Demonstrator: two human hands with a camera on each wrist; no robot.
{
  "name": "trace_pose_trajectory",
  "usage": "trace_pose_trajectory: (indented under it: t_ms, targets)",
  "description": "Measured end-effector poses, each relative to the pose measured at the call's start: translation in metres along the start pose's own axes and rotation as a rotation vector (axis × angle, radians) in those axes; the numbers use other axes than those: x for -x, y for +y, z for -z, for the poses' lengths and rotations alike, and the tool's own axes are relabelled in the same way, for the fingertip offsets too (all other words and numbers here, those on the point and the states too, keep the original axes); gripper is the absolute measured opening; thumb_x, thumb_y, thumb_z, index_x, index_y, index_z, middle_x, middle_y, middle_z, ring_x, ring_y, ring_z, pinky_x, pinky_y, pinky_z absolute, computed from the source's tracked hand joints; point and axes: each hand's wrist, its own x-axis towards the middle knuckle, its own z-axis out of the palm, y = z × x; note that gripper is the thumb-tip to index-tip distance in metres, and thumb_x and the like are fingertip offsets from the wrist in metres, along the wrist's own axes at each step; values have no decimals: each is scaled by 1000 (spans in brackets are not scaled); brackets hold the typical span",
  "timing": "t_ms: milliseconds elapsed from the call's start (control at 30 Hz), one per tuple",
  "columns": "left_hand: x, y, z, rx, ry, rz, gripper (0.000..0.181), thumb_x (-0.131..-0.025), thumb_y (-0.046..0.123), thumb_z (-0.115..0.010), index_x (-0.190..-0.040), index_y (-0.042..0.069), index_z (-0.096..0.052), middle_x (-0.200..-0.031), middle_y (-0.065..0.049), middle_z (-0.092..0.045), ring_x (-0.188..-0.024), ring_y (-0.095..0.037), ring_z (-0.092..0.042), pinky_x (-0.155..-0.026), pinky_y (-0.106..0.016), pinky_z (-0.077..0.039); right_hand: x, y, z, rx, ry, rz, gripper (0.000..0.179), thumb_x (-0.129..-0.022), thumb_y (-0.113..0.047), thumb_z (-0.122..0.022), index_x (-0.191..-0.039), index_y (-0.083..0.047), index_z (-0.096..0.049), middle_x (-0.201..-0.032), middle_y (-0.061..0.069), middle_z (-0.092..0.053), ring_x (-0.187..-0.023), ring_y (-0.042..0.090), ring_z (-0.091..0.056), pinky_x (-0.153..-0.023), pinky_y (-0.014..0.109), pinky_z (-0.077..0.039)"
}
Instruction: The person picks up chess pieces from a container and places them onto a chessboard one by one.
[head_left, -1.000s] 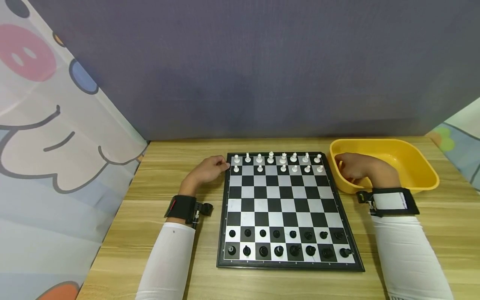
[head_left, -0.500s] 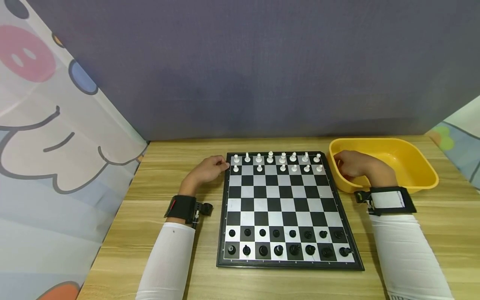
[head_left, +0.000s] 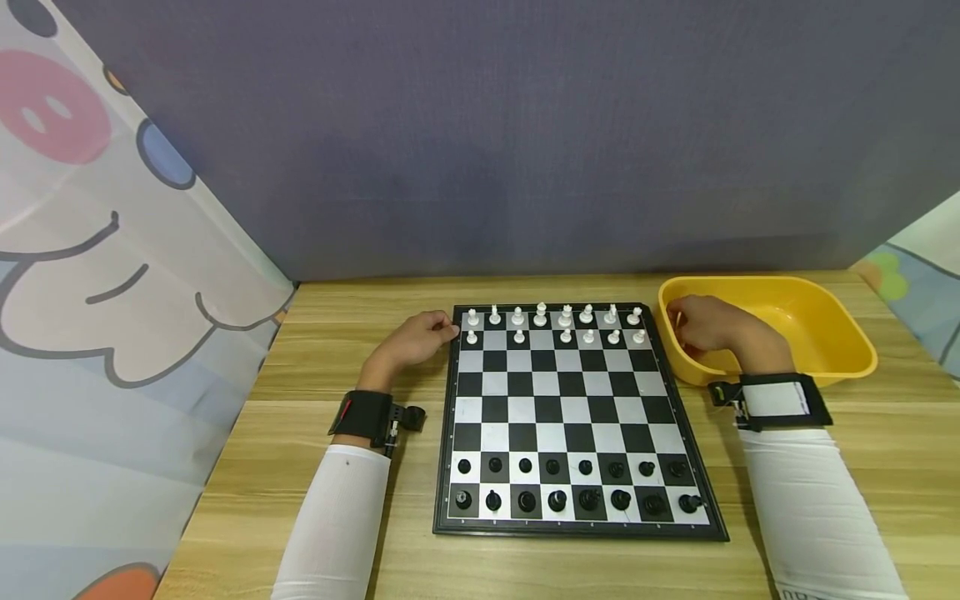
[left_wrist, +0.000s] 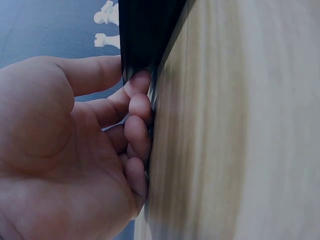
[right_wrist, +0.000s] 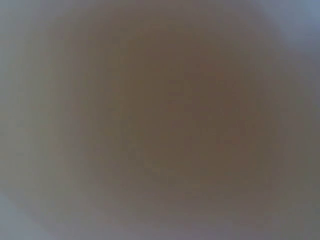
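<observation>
My left hand (head_left: 414, 340) is at the far left corner of a black-and-white chessboard (head_left: 525, 410). In the left wrist view its thumb and curled index finger (left_wrist: 138, 83) pinch the board's black edge. Two rows of white chess pieces (head_left: 542, 318) stand at the far side, the front row with gaps. Black chess pieces (head_left: 557, 501) fill the two near rows. My right hand (head_left: 716, 325) reaches down into a yellow basin (head_left: 832, 333) at the right of the board. Its fingers are hidden behind the hand, and I cannot tell what they hold.
The board and basin stand on a light wooden table (head_left: 337, 333). A dark grey panel (head_left: 480, 150) rises behind the table. To the left hangs a cartoon-printed cloth (head_left: 112, 350). The right wrist view is only a brown blur.
My right hand has shifted slightly away from me and to the left inside the basin. The left hand and the chess pieces stay where they were.
</observation>
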Motion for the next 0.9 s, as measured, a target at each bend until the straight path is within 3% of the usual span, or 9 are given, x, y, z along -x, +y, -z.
trace_pose_trajectory:
  t_ms: [267, 567, 900]
  targets:
    - [1, 0, 0, -2, 0, 0, 25, -108, 32, -49, -95, 12, -57, -79, 0, -47, -71, -18, -46, -67, -32, -40, -1, 4, 1, 11, 67, 17, 14, -83, 4, -48, -88, -5, -57, -65, 0, -59, -56, 17, -56, -55, 31, -46]
    - [0, -1, 0, -5, 2, -11, 25, -108, 32, -50, -96, 12, -58, -80, 0, -49, -72, -18, -47, -66, -32, -40, 1, 2, 9, 159, 217, 60, 6, -91, -12, -61, -87, -7, -63, -70, 0, -57, -67, 19, -49, -65, 34, -36]
    - [0, 0, 1, -17, 1, -9, 26, -108, 33, -48, -97, 12, -59, -80, -1, -49, -72, -18, -47, -67, -32, -40, 5, -3, 16, 177, 365, 57, 17, -92, -18, -66, -91, -1, -68, -78, 9, -67, -73, 25, -57, -69, 38, -43]
